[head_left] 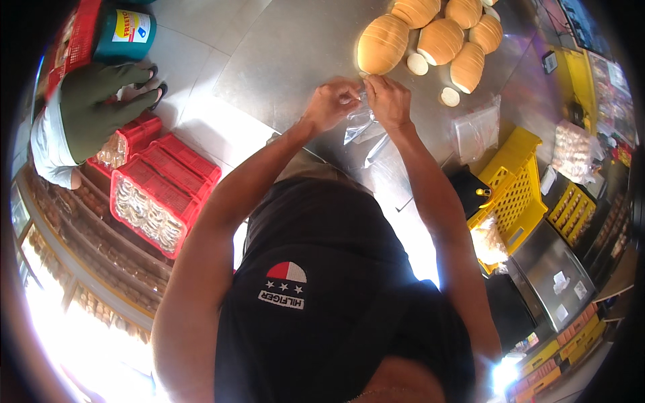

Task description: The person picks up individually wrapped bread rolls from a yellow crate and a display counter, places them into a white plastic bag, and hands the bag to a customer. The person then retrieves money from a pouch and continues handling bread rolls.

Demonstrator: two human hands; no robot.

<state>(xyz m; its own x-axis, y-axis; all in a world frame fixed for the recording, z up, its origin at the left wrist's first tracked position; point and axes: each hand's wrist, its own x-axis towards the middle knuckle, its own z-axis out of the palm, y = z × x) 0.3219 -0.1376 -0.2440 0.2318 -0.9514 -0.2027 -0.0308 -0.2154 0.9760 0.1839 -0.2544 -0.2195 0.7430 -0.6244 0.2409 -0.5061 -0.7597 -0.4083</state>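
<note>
Both my hands meet at the table's front edge, pinching a clear plastic bag (359,127) that hangs below them. My left hand (332,103) has its fingers closed at the bag's left side. My right hand (388,102) is closed on its right side, knuckles up. Just beyond the hands lies a large sliced bread loaf (383,46), close to my fingertips. To its right, several more sliced loaves (441,41) are grouped on the metal table (282,74). Two round bread ends, one near the loaves (417,64) and one farther right (450,97), lie flat.
A stack of clear bags (477,127) lies right of my right arm. Beyond it stand a yellow crate (514,185) and a packed bag (574,151). Red crates (164,181) with bagged goods stand at left, near another person (94,111) and a green bucket (124,33).
</note>
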